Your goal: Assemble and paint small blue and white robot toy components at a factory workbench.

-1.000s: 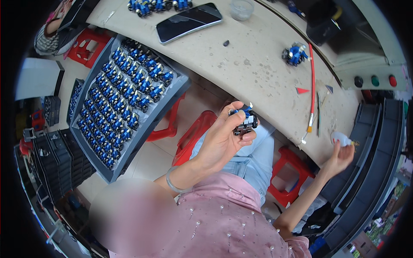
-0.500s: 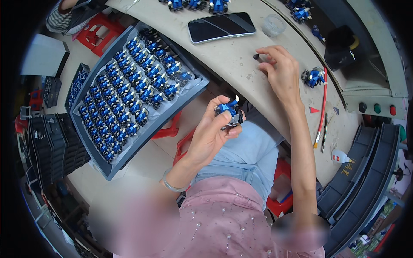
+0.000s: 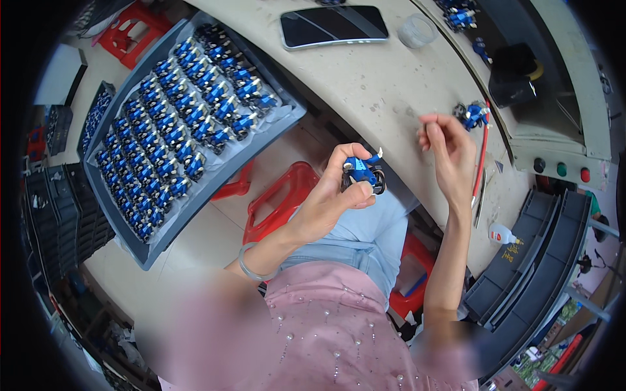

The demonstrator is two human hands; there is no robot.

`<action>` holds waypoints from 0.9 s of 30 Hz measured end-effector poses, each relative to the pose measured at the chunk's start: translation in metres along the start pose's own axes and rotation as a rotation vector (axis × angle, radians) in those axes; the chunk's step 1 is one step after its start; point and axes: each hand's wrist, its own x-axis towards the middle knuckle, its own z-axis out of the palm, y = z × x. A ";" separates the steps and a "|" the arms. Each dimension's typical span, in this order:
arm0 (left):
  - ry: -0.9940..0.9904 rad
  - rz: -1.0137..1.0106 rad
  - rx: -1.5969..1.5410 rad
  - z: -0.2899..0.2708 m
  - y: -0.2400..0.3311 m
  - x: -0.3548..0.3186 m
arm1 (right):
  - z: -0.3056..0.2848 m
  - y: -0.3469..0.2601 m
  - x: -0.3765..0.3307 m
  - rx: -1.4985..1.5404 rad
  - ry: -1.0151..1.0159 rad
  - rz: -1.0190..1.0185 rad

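My left hand (image 3: 332, 199) is closed round a small blue toy rider on a black-wheeled vehicle (image 3: 362, 173), above my lap. A thin pale piece sticks up from the toy's far side. Over the table's right part hovers my right hand (image 3: 451, 151), its fingers curled in and thumb against them; whatever they may hold is hidden. Just beyond it another blue toy (image 3: 471, 115) lies on the table beside a red-handled brush (image 3: 481, 156).
A grey tray (image 3: 147, 251) at the left holds rows of similar toys. On the table (image 3: 345, 78) lie a phone (image 3: 334, 27), a clear cup (image 3: 417, 30) and a white glue bottle (image 3: 501, 233). Red stools (image 3: 277, 199) and dark bins (image 3: 521, 254) stand around me.
My right hand has moved right and nearer, and its fingers have curled in. The small black piece by its fingertips is out of sight. The toy in my left hand has turned.
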 end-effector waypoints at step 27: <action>-0.160 0.204 0.605 0.036 -0.054 0.012 | -0.011 -0.004 -0.116 0.436 0.126 0.211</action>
